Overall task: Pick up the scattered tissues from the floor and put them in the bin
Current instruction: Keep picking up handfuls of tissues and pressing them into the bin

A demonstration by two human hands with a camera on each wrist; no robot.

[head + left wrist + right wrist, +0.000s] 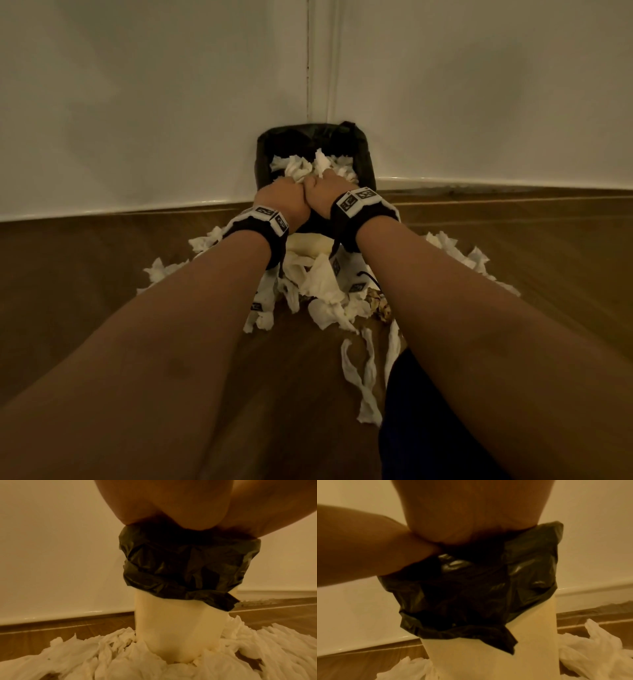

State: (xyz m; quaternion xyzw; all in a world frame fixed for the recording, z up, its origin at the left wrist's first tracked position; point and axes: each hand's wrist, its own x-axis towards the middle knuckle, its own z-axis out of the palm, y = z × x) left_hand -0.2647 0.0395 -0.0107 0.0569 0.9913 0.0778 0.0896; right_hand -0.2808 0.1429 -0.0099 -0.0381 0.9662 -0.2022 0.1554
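Both hands, left [284, 200] and right [327, 195], pressed together over the bin [263, 161] at 12 o'clock, clutched 1 tissue wad [301, 169]. Loose tissues [325, 291] littered the floor [85, 274] around the base.

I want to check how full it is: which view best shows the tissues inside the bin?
The head view: it looks down into the bin at the tissues under both hands. Both wrist views show only the bin's outside and liner.

both hands [303, 195] pressing tissues [301, 168] into bin [263, 150]
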